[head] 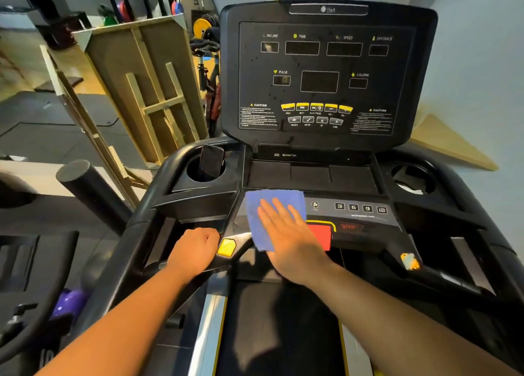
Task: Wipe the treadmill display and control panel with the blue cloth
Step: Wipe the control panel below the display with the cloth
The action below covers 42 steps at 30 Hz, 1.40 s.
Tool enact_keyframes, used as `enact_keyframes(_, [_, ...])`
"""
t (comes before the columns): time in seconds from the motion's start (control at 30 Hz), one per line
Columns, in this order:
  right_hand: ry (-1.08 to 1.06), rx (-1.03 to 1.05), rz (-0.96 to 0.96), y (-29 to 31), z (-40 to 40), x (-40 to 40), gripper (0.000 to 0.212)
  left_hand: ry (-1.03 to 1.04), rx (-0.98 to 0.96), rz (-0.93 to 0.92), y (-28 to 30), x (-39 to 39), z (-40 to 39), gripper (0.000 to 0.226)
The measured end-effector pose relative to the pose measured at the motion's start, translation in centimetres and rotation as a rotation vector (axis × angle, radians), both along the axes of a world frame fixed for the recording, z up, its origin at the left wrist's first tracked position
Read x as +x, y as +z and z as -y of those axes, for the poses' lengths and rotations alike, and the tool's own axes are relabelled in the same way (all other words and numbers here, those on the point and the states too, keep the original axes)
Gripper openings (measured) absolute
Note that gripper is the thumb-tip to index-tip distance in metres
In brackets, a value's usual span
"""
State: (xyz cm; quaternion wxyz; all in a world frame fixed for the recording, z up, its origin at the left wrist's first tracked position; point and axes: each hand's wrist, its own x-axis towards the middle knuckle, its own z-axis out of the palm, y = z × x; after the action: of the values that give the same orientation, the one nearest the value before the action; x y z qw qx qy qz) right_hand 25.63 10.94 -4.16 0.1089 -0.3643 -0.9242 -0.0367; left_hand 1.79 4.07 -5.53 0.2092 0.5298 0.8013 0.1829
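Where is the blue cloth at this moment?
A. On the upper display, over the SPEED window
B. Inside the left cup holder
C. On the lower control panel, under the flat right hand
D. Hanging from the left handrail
C: the blue cloth lies on the lower control panel, left of the fan button, pressed flat by the open right hand.

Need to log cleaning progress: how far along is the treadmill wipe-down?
Nothing looks finished. In hand: right hand presses the blue cloth flat on the control panel's left side; left hand grips the handlebar. Left: the display, still speckled with spots.
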Motion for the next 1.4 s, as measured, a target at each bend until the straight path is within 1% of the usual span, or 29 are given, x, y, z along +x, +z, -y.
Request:
enact_keyframes(0.07, [-0.097, 0.031, -0.002, -0.7, -1.0, 3.3, 0.084, 0.007, -0.009, 0.009, 0.1, 0.1, 0.1, 0.041])
enact_keyframes(0.13, [-0.286, 0.011, -0.084, -0.6, -1.2, 5.4, 0.089, 0.004, -0.008, 0.008, 0.2, 0.2, 0.1, 0.041])
enact_keyframes(0.2, [-0.481, -0.025, -0.154, -0.7, -0.8, 4.1, 0.083, 0.011, -0.001, 0.006, 0.2, 0.2, 0.2, 0.041])
enact_keyframes(0.23, [-0.523, -0.03, -0.152, -0.6, -0.4, 2.6, 0.079, 0.017, 0.003, 0.003, 0.3, 0.3, 0.2, 0.041])
enact_keyframes(0.27, [-0.499, -0.025, -0.131, -0.5, 0.1, 1.2, 0.076, 0.022, 0.001, -0.001, 0.5, 0.3, 0.2, 0.041])
enact_keyframes(0.33, [-0.293, 0.018, -0.083, -0.7, 1.2, -0.3, 0.072, 0.03, -0.005, -0.012, 0.7, 0.5, 0.2, 0.041])
enact_keyframes(0.37, [-0.182, 0.039, -0.066, -0.8, 1.3, 0.3, 0.072, 0.03, -0.009, -0.012, 0.8, 0.6, 0.2, 0.041])
enact_keyframes(0.43, [-0.095, 0.071, -0.026, -1.0, 0.4, 3.4, 0.079, 0.036, -0.014, -0.006, 0.8, 0.5, 0.2, 0.04])
enact_keyframes(0.47, [-0.107, 0.095, -0.027, -1.4, 0.0, 5.4, 0.083, 0.037, -0.017, 0.0, 0.8, 0.5, 0.2, 0.04])
enact_keyframes(0.53, [-0.186, 0.125, -0.167, -2.4, -0.6, 9.5, 0.077, 0.033, -0.019, 0.012, 0.6, 0.4, 0.0, 0.041])
enact_keyframes(0.6, [-0.355, 0.074, -0.288, -2.6, -1.0, 11.7, 0.072, 0.031, -0.014, 0.02, 0.6, 0.4, 0.0, 0.042])
enact_keyframes(0.63, [-0.451, 0.042, -0.294, -2.4, -1.0, 11.2, 0.071, 0.032, -0.008, 0.021, 0.6, 0.4, 0.0, 0.042])
enact_keyframes(0.67, [-0.529, 0.043, -0.256, -2.1, -0.9, 9.9, 0.07, 0.031, -0.003, 0.022, 0.6, 0.4, -0.1, 0.043])
enact_keyframes(0.7, [-0.557, 0.038, -0.188, -1.6, -0.9, 8.1, 0.071, 0.03, 0.001, 0.026, 0.6, 0.5, 0.0, 0.043])
enact_keyframes(0.73, [-0.521, 0.031, -0.118, -1.2, -0.6, 6.5, 0.075, 0.031, 0.002, 0.028, 0.5, 0.5, 0.0, 0.043])
enact_keyframes(0.77, [-0.421, 0.035, -0.046, -1.3, -0.3, 5.4, 0.078, 0.032, 0.001, 0.028, 0.6, 0.5, 0.0, 0.042])
enact_keyframes(0.83, [-0.194, 0.041, 0.022, -1.0, 0.0, 5.8, 0.081, 0.037, -0.003, 0.037, 0.5, 0.4, 0.0, 0.042])
enact_keyframes(0.87, [-0.124, 0.063, 0.01, -1.0, -0.3, 7.2, 0.08, 0.04, -0.001, 0.042, 0.4, 0.3, 0.0, 0.041])
enact_keyframes(0.93, [-0.084, 0.123, -0.117, -1.7, -0.7, 11.1, 0.067, 0.042, 0.001, 0.044, 0.3, 0.3, 0.1, 0.041])
enact_keyframes(0.97, [-0.135, 0.148, -0.172, -1.9, -0.8, 13.1, 0.06, 0.043, 0.002, 0.046, 0.2, 0.2, 0.1, 0.04])
enact_keyframes(1.03, [-0.39, 0.074, -0.223, -1.9, -1.5, 15.8, 0.061, 0.052, 0.003, 0.045, 0.0, 0.2, 0.1, 0.04])
enact_keyframes(1.1, [-0.639, 0.011, -0.238, -1.4, -1.9, 14.2, 0.066, 0.057, 0.008, 0.048, -0.1, 0.2, 0.1, 0.041])
enact_keyframes(1.13, [-0.694, -0.001, -0.214, -1.1, -1.8, 12.2, 0.068, 0.054, 0.01, 0.054, -0.1, 0.2, 0.0, 0.04])
enact_keyframes(1.17, [-0.683, -0.012, -0.177, -1.1, -1.5, 10.3, 0.072, 0.048, 0.013, 0.052, 0.0, 0.2, 0.1, 0.04])
enact_keyframes(1.2, [-0.606, 0.005, -0.12, -1.2, -1.1, 8.7, 0.075, 0.04, 0.019, 0.04, 0.0, 0.2, 0.1, 0.04])
enact_keyframes(1.27, [-0.353, 0.024, -0.01, -1.4, 0.0, 8.2, 0.079, 0.031, 0.024, 0.031, 0.1, 0.3, 0.2, 0.039])
enact_keyframes(1.33, [-0.167, 0.047, -0.047, -1.4, -0.1, 11.2, 0.077, 0.033, 0.026, 0.037, 0.0, 0.2, 0.1, 0.038])
enact_keyframes(1.37, [-0.164, 0.05, -0.09, -1.4, -0.2, 13.1, 0.073, 0.035, 0.022, 0.036, -0.1, 0.1, 0.1, 0.038])
enact_keyframes(1.4, [-0.231, 0.05, -0.129, -1.7, -0.4, 15.0, 0.071, 0.034, 0.021, 0.029, -0.3, 0.0, 0.1, 0.037])
